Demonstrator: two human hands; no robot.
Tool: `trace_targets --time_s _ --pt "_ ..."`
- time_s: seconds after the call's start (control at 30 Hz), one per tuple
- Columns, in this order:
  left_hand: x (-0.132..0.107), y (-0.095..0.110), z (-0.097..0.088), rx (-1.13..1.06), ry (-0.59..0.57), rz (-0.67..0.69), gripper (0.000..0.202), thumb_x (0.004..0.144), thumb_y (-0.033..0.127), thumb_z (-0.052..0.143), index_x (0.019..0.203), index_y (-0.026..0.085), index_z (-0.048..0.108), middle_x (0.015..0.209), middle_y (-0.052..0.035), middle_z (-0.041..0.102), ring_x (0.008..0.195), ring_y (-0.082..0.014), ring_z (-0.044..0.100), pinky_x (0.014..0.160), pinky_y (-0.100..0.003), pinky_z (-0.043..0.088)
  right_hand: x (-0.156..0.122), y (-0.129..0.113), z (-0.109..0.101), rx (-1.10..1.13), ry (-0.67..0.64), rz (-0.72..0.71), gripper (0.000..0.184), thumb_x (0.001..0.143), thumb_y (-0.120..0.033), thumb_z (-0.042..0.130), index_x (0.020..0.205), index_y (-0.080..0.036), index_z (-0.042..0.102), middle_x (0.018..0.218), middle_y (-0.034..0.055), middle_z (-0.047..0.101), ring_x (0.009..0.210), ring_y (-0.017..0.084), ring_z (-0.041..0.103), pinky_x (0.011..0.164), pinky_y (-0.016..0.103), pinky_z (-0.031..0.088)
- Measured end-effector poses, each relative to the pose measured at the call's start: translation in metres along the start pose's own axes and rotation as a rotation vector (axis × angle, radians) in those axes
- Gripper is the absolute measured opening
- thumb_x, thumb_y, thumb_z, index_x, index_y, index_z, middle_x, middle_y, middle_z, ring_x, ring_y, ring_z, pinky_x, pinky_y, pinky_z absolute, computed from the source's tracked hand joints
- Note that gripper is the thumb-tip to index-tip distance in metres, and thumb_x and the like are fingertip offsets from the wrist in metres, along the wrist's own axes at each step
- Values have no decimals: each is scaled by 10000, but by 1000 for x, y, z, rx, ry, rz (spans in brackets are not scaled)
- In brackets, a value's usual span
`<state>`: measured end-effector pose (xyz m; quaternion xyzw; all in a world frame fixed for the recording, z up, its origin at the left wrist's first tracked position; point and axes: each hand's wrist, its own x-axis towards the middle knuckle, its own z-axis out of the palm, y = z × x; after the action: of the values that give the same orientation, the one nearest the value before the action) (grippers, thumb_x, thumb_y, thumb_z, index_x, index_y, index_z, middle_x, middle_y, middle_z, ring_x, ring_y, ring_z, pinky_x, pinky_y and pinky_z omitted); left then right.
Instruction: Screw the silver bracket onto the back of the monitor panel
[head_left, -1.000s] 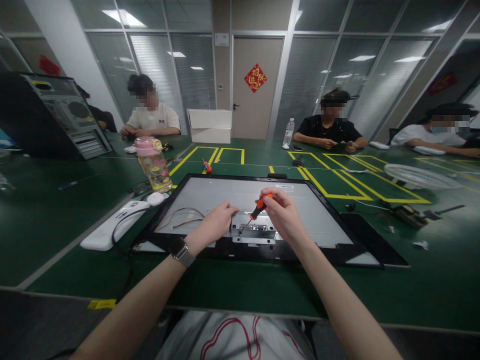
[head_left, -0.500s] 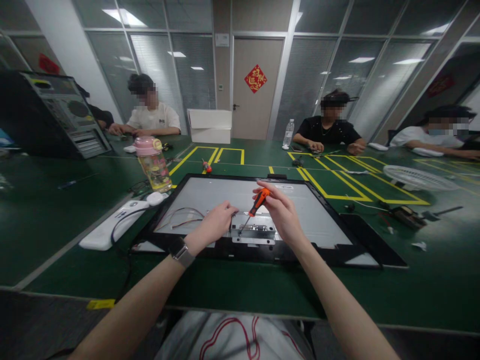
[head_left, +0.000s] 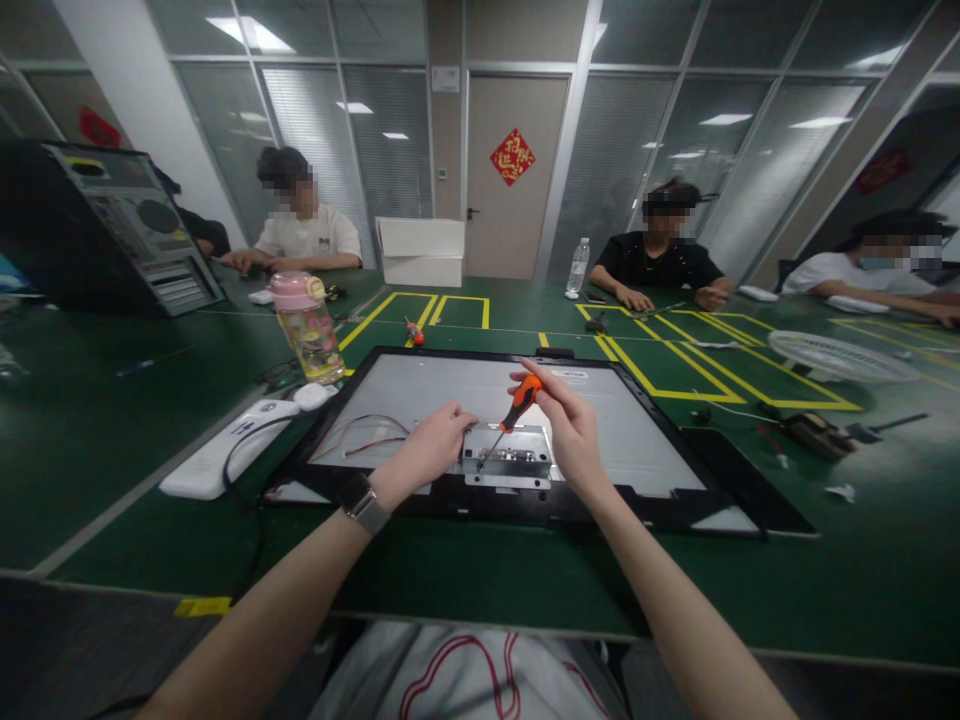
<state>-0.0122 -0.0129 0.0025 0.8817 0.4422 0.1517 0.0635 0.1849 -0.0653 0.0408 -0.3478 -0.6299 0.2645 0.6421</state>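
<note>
My right hand (head_left: 568,425) is closed around the orange-and-black handle of a screwdriver (head_left: 523,402). Its shaft slants down to the left, and the tip meets the lower left part of a silver metal bracket (head_left: 532,463). At the bracket's upper left end, my left hand (head_left: 435,445) has its fingers pressed together on the edge; the fingertips are partly hidden. The bracket lies at the near side of a flat display panel (head_left: 637,430) with a grey-white back and black frame. Thin wires (head_left: 367,440) rest on the panel to the left of my left hand.
A white power strip (head_left: 232,450) and a pink-lidded bottle (head_left: 307,335) stand left of the panel. Beyond it lies a red-tipped tool (head_left: 415,333). To the right are a black slab (head_left: 742,480) and a multimeter-like device (head_left: 817,435). Several people sit across the green table (head_left: 450,570).
The screwdriver handle has shifted very slightly to the right with my right hand, its tip staying on the bracket. My left hand has not visibly moved.
</note>
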Motion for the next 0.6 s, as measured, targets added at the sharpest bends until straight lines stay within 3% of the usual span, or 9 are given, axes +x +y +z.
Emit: trace_targets --time_s 0.23,0.4,0.6 --pt "1 2 -1 -1 -6 -8 397 927 108 366 1229 159 619 1080 -101 590 940 -195 613 908 -329 482 1 0 4 -5 73 11 208 825 -265 666 1028 -271 713 928 22 667 799 155 641 775 328 527" --pt "1 1 0 -8 -5 1 398 927 106 361 1225 158 620 1076 -100 588 950 -197 613 908 -332 485 3 8 1 158 58 92 98 804 -316 705 893 -286 733 825 -11 637 718 130 593 724 301 501" --pt "0 0 1 7 9 6 398 922 98 367 1224 157 620 1074 -102 585 946 -197 611 902 -329 485 5 5 0 410 -13 220 225 851 -411 653 1038 -303 718 927 19 701 915 177 637 902 382 485"
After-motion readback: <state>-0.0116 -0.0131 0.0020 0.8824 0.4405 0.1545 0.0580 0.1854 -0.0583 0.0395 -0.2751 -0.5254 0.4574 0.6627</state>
